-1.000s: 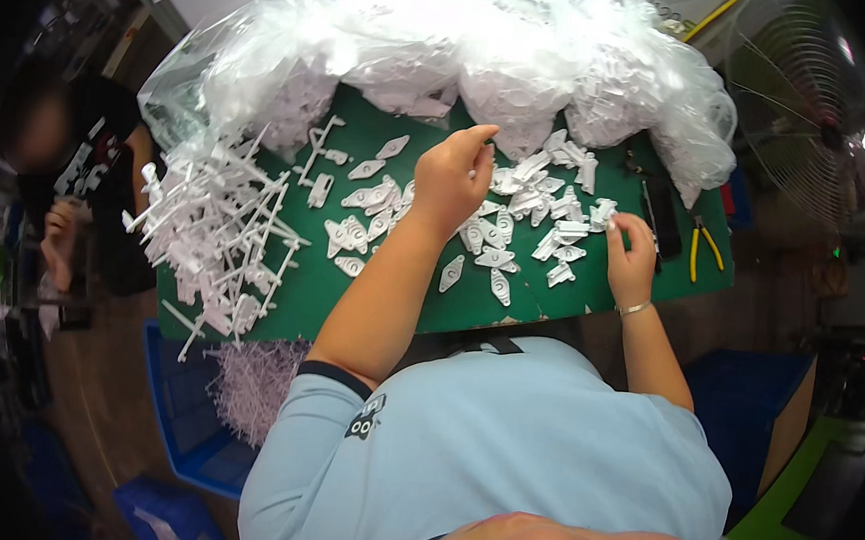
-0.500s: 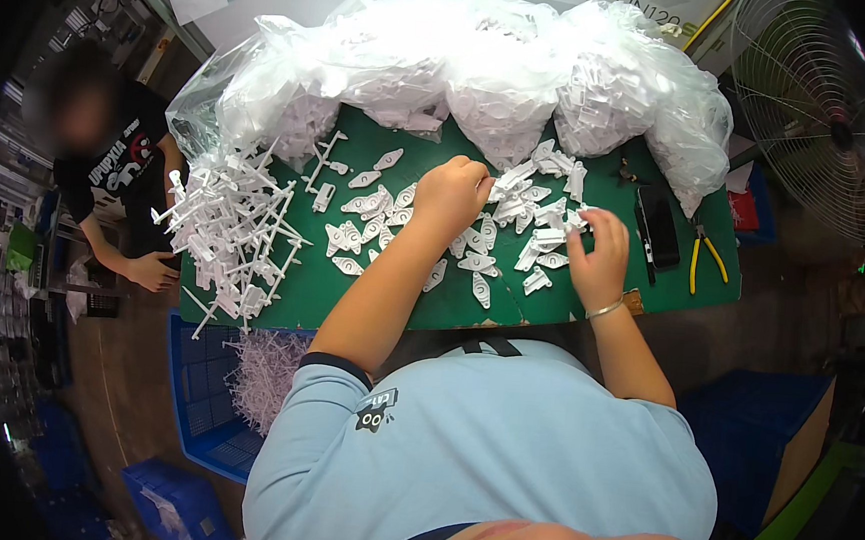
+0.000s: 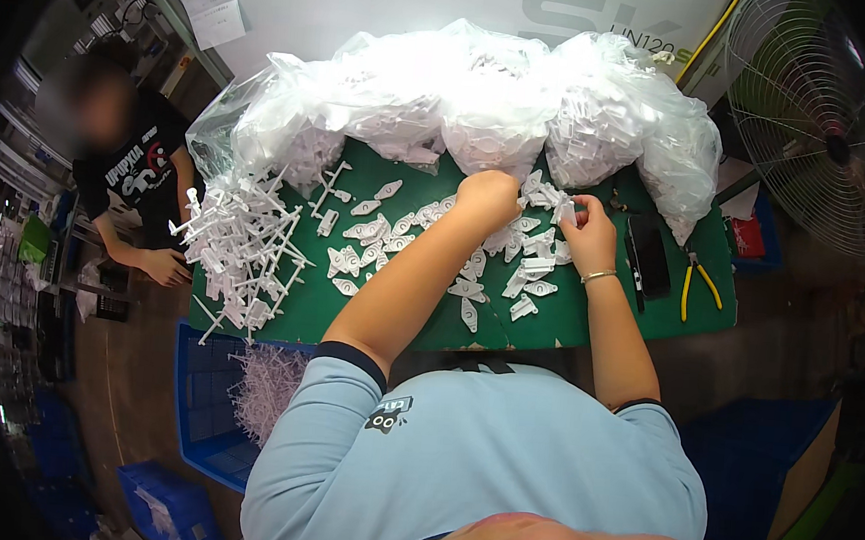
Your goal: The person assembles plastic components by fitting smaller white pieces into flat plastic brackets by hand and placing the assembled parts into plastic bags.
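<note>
Several white plastic parts lie scattered over the green table (image 3: 404, 313): flat diamond-shaped plates (image 3: 369, 229) on the left and small blocky pieces (image 3: 531, 269) on the right. My left hand (image 3: 489, 202) is closed above the middle of the heap, just in front of a filled bag; its fingertips and anything in them are hidden. Beside it, my right hand (image 3: 590, 239) pinches a small white plastic part (image 3: 565, 211) between thumb and fingers, over the blocky pieces.
Clear plastic bags (image 3: 493, 124) of white parts line the back. Branching white sprues (image 3: 243, 252) pile up at left. A black phone (image 3: 649, 255) and yellow-handled pliers (image 3: 687, 288) lie at right, near a fan (image 3: 837, 148). A blue crate (image 3: 204, 405) stands below; another person (image 3: 138, 174) is at left.
My left hand has moved right, toward the blocky pieces. My right hand has reached farther back and now pinches a white part. The whole view has shifted slightly.
</note>
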Tool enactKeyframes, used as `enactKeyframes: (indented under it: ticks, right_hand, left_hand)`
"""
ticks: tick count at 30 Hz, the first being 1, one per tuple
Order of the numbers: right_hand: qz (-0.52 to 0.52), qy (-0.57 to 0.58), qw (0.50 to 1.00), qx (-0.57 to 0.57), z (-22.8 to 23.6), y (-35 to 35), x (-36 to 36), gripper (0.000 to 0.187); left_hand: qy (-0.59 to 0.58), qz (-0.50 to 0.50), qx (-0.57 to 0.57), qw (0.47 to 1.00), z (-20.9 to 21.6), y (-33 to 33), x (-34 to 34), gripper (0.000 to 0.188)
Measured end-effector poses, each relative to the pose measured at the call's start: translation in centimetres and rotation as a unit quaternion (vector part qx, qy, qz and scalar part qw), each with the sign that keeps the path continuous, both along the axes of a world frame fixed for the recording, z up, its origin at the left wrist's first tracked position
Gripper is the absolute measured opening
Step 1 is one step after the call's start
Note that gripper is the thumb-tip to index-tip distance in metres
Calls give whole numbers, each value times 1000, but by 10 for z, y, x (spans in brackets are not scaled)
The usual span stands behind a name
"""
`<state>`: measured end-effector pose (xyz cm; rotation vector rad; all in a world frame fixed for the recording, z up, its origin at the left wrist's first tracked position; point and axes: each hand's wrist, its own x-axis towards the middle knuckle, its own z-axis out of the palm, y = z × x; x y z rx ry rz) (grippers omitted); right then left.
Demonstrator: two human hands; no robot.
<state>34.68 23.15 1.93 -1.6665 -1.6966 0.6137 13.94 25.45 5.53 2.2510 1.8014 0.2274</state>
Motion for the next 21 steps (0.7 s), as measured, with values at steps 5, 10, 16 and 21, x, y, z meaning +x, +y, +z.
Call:
enactKeyframes:
  ticks: [5, 10, 16, 21]
  right_hand:
    - [62, 285, 956, 11, -17, 3, 21, 35]
    - [67, 418, 906, -13, -16, 0, 27, 36]
    - [69, 631, 767, -96, -14, 5, 45, 31]
    - [75, 697, 687, -191, 11, 1, 42, 33]
  left_hand:
    - [26, -20, -15, 999, 6, -4, -1, 25]
    - [75, -33, -55, 995, -3, 9, -1, 25]
    - [83, -33, -51, 995, 0, 6, 4, 24]
    - [89, -55, -21, 994, 4, -5, 3, 23]
